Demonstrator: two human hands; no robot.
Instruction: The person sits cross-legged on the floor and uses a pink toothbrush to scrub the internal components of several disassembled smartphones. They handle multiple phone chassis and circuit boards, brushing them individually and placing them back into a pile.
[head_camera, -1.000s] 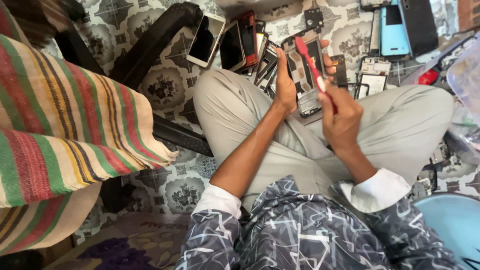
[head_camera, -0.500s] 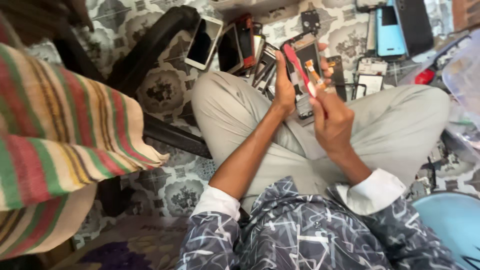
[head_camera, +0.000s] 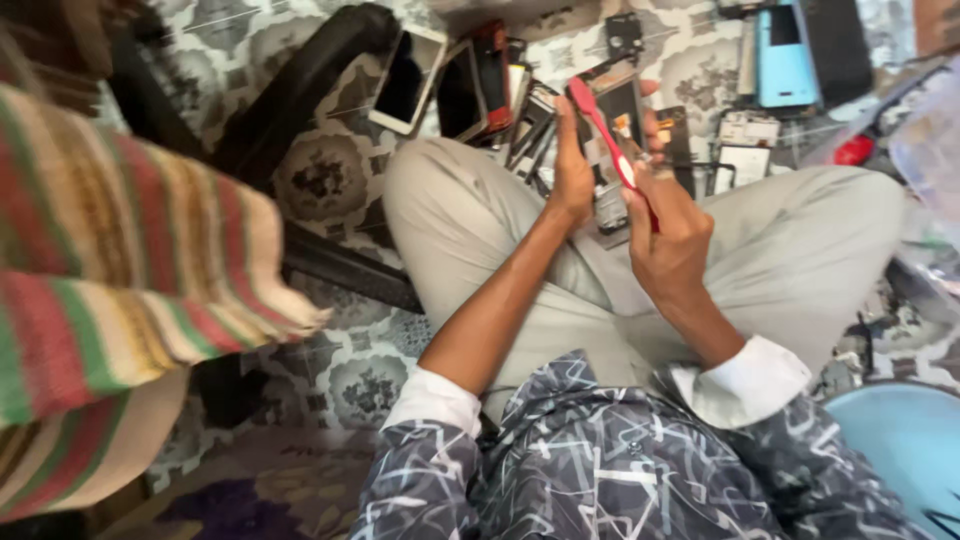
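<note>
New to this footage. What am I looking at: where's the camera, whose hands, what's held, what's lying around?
There is no machine here. The single view comes from a camera worn on a person's head, looking down at their own lap as they sit cross-legged in light trousers on a patterned floor covering.

The left hand holds an opened phone upright, its insides showing. The right hand grips a red-handled tool, probably a brush, laid against the phone.

Beyond the knees lie several more phones and phone parts: a white-framed phone, a light blue phone back and some small boards. A striped cloth fills the left side, and a blue tub rim shows at bottom right.
</note>
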